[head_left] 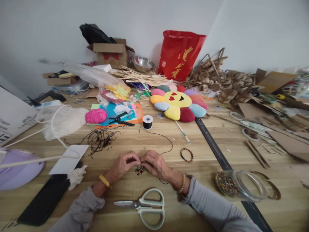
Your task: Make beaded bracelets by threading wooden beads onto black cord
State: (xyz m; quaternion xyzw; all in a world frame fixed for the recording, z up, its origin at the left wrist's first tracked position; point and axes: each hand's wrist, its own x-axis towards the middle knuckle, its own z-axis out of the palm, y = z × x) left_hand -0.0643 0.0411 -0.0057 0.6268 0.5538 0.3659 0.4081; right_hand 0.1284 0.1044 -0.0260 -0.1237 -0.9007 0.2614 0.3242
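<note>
My left hand (123, 165) and my right hand (155, 165) meet over the table with fingertips pinched close together. Between them is a thin black cord, mostly hidden by the fingers. Just under the fingertips sits a small cluster of multicoloured beads (139, 170); whether all are strung cannot be made out. From a spool of black cord (148, 122), a loose length curves round to my right hand. A finished-looking beaded bracelet (186, 155) lies to the right. White-handled scissors (151, 206) rest nearer me, blades pointing left.
At the right, a clear jar of beads (228, 183) lies on its side. Cut black cords (100, 139), pliers (119, 120) and pink yarn (96, 115) are to the left. A flower cushion (178, 101) and red bag (180, 56) stand behind. A black phone-like case (44, 199) lies front left.
</note>
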